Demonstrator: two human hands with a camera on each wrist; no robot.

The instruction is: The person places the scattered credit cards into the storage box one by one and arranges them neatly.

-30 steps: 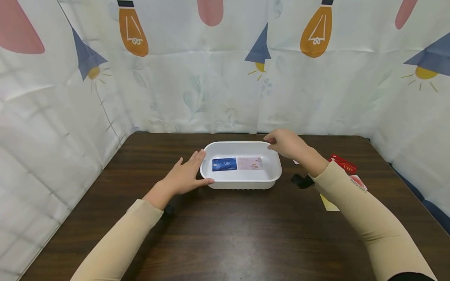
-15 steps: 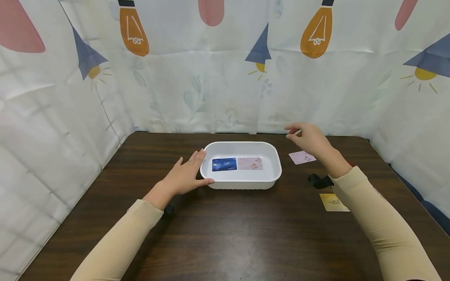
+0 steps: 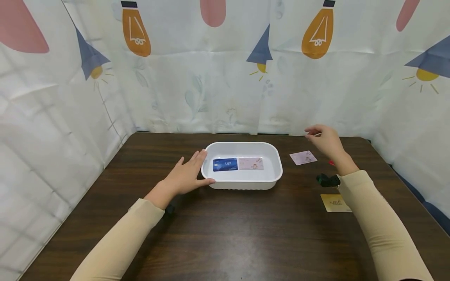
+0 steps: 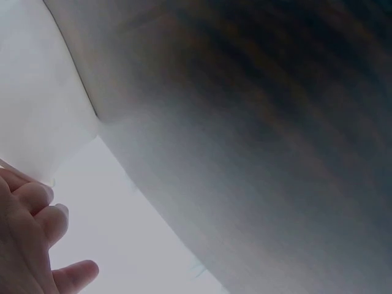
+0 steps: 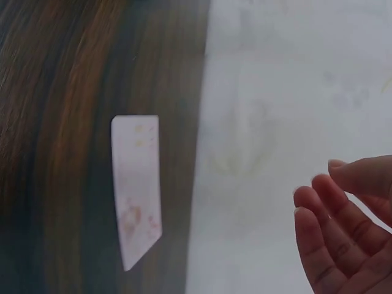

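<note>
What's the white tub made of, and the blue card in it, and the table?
White tub: probably plastic, smooth and slightly shiny, with rounded, molded-looking corners.
Blue card: likely plastic, flat and smooth, with crisp straight edges; coated paper is possible.
Table: brown wood grain with a soft shine, so real wood or a wood-look coating; I can't tell.

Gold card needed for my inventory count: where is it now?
In the head view, the gold card lies on the dark table, to the near right of the white tray, partly hidden by the right sleeve.
</note>
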